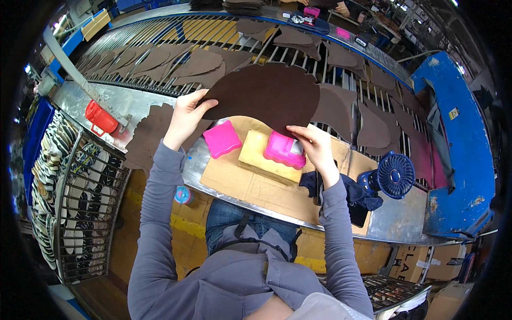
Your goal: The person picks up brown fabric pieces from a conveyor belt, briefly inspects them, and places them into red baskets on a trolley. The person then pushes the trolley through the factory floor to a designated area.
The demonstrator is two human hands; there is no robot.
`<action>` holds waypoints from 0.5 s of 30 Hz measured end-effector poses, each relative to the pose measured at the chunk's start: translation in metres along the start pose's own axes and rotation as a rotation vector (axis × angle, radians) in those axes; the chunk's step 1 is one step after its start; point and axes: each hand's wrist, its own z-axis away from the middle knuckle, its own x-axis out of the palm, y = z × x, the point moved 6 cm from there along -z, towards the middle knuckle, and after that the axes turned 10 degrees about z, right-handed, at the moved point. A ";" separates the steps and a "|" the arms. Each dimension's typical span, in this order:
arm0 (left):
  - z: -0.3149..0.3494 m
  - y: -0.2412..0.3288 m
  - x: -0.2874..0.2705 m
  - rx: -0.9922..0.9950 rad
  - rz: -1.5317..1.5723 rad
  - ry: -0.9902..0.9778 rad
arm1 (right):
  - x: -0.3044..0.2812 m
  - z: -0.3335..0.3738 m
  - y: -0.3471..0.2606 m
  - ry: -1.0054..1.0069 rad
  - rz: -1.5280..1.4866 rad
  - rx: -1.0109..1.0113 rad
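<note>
Thumb and fingers of the left hand point(184, 117) are pinching the left end of a big dark brown sheet point(266, 93), while the right hand point(316, 146) pinches its lower edge over toward the right end. So the sheet's up in the air between them, above the far side of the metal desk point(402, 221), scalloped edge facing away and the smoother curve facing the person. Under the right hand sits an open pink box point(282, 152) on a yellow block point(253, 152), with a flat pink piece point(221, 138) just left of it and cardboard point(229, 178) spread below. Off to the right you've got a bunched navy cloth point(362, 194) and a small blue fan point(396, 175). More brown cut pieces point(146, 133) lie left of the left hand, and loads of similar brown shapes point(202, 63) are laid across the slatted rack point(176, 33) behind. Red container point(101, 117) over on the far left, too.
</note>
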 end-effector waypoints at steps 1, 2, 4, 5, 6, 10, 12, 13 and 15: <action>-0.001 -0.002 0.002 -0.016 0.013 -0.006 | -0.003 0.001 0.000 -0.004 0.013 0.002; -0.001 -0.004 0.005 -0.032 0.025 -0.009 | -0.005 0.001 0.000 -0.009 0.026 0.002; -0.002 -0.010 0.014 -0.040 0.009 -0.030 | -0.013 0.007 0.001 -0.016 0.064 0.037; -0.002 -0.014 0.020 -0.032 -0.019 -0.045 | -0.018 0.012 0.003 -0.020 0.084 0.053; -0.003 -0.020 0.027 -0.030 -0.023 -0.074 | -0.019 0.019 0.012 0.039 0.058 0.034; -0.003 -0.027 0.071 -0.069 -0.030 -0.237 | -0.040 0.056 0.023 0.061 0.201 0.136; -0.005 -0.031 0.097 -0.058 -0.038 -0.330 | -0.046 0.083 0.037 0.064 0.268 0.237; -0.006 -0.031 0.110 -0.030 -0.056 -0.357 | -0.046 0.098 0.046 0.076 0.295 0.282; -0.011 -0.024 0.140 -0.037 -0.014 -0.479 | -0.052 0.121 0.050 0.152 0.326 0.335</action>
